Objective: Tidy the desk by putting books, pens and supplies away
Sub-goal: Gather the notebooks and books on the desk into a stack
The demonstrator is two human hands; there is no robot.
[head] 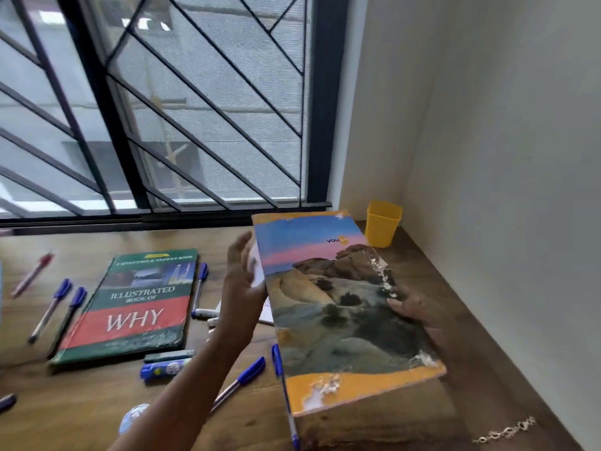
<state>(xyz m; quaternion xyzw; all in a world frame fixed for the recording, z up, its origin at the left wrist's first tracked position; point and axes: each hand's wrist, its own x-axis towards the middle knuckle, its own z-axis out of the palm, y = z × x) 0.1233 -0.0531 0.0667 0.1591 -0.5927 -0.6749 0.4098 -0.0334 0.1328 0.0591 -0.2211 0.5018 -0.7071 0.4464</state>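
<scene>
A worn notebook [338,304] with a sunset-and-rocks cover and orange borders is held tilted above the wooden desk [419,275]. My right hand [419,309] grips its right edge, thumb on the cover. My left hand [240,281] is at its left edge, fingers spread against the pages. A green and red hardcover book, "Illustrated Book of Why" [133,307], lies flat to the left. Several blue-capped pens [240,380] lie scattered over the desk.
A yellow pen cup [382,222] stands in the far right corner by the wall. A blue glue stick [164,369], a dark eraser [169,355] and a round badge [135,416] lie near the front. A barred window runs behind the desk.
</scene>
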